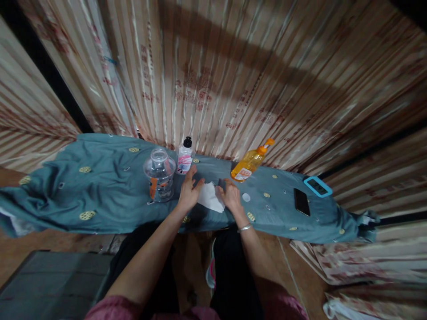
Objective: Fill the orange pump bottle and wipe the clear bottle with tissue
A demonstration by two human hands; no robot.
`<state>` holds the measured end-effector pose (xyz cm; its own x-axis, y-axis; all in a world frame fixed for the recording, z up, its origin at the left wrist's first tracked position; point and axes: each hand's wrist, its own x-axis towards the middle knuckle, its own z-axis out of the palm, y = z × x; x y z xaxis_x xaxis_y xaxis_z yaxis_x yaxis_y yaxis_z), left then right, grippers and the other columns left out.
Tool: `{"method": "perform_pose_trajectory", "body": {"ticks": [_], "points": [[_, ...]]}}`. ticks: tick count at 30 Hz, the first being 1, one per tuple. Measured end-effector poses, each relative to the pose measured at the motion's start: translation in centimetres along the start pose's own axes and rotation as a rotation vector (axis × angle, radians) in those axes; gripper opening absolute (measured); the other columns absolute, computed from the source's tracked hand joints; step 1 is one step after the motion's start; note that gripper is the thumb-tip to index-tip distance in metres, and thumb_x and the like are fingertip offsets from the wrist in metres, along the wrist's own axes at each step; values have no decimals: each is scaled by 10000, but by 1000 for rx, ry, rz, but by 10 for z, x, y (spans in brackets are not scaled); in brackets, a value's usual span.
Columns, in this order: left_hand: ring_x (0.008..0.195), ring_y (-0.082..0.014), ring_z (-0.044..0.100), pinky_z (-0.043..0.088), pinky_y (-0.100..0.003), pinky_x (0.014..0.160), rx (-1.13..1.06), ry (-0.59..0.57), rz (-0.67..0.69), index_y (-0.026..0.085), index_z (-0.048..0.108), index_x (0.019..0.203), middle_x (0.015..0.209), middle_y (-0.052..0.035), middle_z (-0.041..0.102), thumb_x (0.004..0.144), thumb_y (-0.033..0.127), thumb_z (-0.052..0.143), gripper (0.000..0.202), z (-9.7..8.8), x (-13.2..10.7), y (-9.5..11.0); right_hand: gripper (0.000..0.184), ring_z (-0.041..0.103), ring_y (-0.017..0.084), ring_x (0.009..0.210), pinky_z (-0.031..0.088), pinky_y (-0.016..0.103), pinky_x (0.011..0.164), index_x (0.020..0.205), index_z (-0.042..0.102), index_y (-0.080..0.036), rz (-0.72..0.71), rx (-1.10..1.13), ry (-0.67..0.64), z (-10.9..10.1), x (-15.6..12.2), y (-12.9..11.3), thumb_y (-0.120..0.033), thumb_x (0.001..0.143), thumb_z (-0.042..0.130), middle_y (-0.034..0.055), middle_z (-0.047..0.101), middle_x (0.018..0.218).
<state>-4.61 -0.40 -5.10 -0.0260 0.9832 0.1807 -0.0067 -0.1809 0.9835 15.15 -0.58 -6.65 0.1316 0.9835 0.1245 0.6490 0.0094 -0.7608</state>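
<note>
A small white sheet that looks like a tissue [211, 198] lies on the cloth-covered surface between my hands. My left hand [190, 192] is at its left edge, fingers stretched out and thumb apart. At the opposite edge, my right hand [231, 195] has its fingers curled in and closed on the sheet. Just behind my left hand stands a clear bottle with a black cap and pink label [184, 159]. A transparent plastic container with a narrow neck [159, 178] is to its left. Beyond my right hand, an orange pump bottle [249, 165] appears tilted to the right.
A green patterned cloth [113, 191] covers the long narrow surface. On its right part lie a dark phone [302, 202] and a blue-framed digital clock or timer [317, 186]. Striped curtains [207, 80] hang close behind. A grey box [53, 284] is at lower left.
</note>
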Motion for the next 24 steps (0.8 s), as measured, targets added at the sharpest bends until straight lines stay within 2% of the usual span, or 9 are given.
{"method": "perform_pose_trajectory", "body": {"ticks": [4,8,10,12,15,21,24], "points": [[1571,-311,354,393,-567,1237,-3,80,-53,308,371,1571,1678,-98,385,895,273,645,730,5,4,-6,416,659,251,1173,540,508,1030,1332,614,-211,-176,36,-10,13,48,-52,-430,983,671,95,647,1345],[1633,-275,197,264,-547,1306,12,175,-98,298,253,1608,1743,-99,244,893,261,635,812,7,10,-17,482,619,285,1266,505,543,1074,1355,601,-202,-338,72,-65,43,96,-110,-456,958,700,110,605,1425],[1644,-271,145,222,-544,1321,36,193,-81,297,231,1611,1748,-100,229,887,252,642,834,7,13,-21,458,638,272,1233,527,521,1047,1327,616,-194,-375,69,-108,57,109,-129,-458,962,697,107,616,1406],[1649,-277,113,183,-556,1329,40,202,-50,292,199,1619,1752,-103,215,883,236,643,861,7,14,-24,404,681,241,1126,557,484,994,1266,644,-181,-379,51,-133,63,113,-139,-453,970,687,87,678,1282],[1650,-294,96,128,-555,1339,27,218,-17,267,148,1631,1759,-121,178,858,223,670,934,6,14,-23,379,694,221,1052,567,462,958,1225,654,-178,-346,10,-79,49,104,-138,-463,978,672,71,701,1188],[1644,-348,89,104,-522,1344,105,194,99,210,156,1631,1750,-187,147,664,296,867,1204,17,12,-15,471,691,213,961,559,444,915,1177,654,-173,-262,-80,106,-17,48,-117,-549,903,731,58,714,1080],[1623,-391,171,133,-569,1331,159,125,133,189,201,1616,1716,-222,229,581,308,906,1258,32,10,-18,514,697,213,952,559,437,908,1223,646,-180,-232,-102,136,-25,18,-107,-552,884,748,62,724,1087]]}}
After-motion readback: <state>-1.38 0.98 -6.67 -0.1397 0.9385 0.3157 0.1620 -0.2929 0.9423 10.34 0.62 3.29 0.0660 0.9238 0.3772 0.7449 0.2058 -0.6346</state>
